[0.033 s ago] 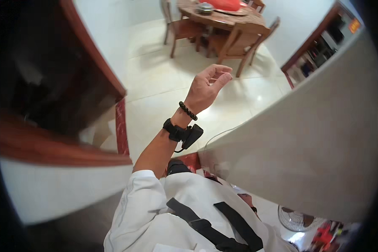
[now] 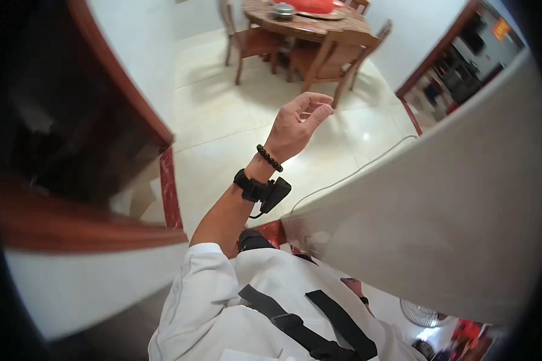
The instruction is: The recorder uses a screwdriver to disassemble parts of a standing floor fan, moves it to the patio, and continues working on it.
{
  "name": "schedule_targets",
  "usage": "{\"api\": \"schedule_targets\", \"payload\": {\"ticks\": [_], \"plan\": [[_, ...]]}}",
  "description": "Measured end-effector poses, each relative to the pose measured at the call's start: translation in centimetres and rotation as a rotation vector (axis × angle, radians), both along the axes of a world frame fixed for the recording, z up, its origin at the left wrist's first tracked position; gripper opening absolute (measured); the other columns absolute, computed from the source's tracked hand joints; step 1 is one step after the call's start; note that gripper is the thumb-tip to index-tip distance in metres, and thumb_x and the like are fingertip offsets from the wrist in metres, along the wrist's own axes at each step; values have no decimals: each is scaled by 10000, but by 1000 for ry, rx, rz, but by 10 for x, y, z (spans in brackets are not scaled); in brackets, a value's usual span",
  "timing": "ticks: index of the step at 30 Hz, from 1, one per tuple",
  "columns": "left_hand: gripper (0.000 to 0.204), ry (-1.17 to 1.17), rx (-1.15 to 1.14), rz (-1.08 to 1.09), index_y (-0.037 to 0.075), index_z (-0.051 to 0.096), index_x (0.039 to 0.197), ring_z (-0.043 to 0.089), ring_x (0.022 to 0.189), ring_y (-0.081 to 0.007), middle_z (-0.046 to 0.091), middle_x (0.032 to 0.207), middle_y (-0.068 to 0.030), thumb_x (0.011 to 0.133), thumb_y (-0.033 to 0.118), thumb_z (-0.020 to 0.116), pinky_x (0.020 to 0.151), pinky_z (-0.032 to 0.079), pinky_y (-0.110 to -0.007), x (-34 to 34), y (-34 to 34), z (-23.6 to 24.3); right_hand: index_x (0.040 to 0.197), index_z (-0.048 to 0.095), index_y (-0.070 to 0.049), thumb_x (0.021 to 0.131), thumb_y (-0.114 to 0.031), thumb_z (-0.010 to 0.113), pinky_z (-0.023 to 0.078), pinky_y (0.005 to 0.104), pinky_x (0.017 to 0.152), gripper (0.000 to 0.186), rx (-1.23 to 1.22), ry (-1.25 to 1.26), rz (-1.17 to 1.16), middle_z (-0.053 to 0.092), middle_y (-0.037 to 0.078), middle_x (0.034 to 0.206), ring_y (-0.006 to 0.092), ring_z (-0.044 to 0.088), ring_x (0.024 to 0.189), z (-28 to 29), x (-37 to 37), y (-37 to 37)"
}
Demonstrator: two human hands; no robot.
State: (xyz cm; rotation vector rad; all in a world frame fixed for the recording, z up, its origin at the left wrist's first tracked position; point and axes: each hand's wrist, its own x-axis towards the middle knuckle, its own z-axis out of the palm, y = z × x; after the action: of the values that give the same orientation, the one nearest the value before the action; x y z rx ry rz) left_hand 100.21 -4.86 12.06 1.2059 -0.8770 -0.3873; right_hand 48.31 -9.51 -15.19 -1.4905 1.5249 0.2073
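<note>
My left hand is held out ahead of me over the tiled floor. Its fingers curve loosely, the thumb stands apart from them, and nothing is in it. A dark beaded bracelet circles the wrist, with a black strapped-on device behind it on the forearm. My right hand hangs low at my right side, close to the pale wall edge. Only a small part of it shows, and its fingers cannot be made out.
Ahead stands a wooden dining table with a red cover and a metal pot, wooden chairs around it. A brown door frame is on the left, a pale wall on the right. A thin cord crosses the floor; a fan is lower right.
The table and chairs have shifted slightly left in view, and more of the floor cord shows along the right wall. My left hand keeps its pose.
</note>
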Motion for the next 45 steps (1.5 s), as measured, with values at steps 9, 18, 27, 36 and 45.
{"api": "schedule_targets", "payload": {"ticks": [9,18,27,36,45], "plan": [[340,-79,95,-648,41,561,1218,602,1044,-167,647,1102,-96,943,236,599,915,469,-330,20,-146,-33,1122,634,-31,850,-165,599,543,342,563,305,-96,-25,-111,666,104,919,214,655,698,-78,-16,123],[402,-159,-39,-1002,28,475,1275,585,1002,-179,615,1041,-96,967,270,562,885,478,-331,-4,-62,-127,962,688,-8,791,-243,681,526,358,721,291,12,7,-894,712,118,874,219,678,787,-139,193,422],[390,126,471,-1263,159,505,663,285,492,-33,349,578,89,936,431,569,436,235,-228,-27,-90,-209,1133,659,-115,886,-122,556,574,295,612,268,19,231,-344,702,67,905,184,690,736,-262,267,519],[409,630,268,-1053,163,357,653,219,470,-62,271,565,64,1011,337,448,425,188,-251,96,-84,-220,708,630,-79,645,-145,643,544,428,703,92,-203,-28,-919,656,154,760,344,662,806,-263,267,522],[175,514,209,-1504,1,502,1001,423,594,-124,495,710,-51,943,160,543,537,340,-263,96,125,-175,958,666,16,787,-217,701,502,327,464,291,-177,-148,-741,667,103,743,191,603,500,-298,120,470]]}}
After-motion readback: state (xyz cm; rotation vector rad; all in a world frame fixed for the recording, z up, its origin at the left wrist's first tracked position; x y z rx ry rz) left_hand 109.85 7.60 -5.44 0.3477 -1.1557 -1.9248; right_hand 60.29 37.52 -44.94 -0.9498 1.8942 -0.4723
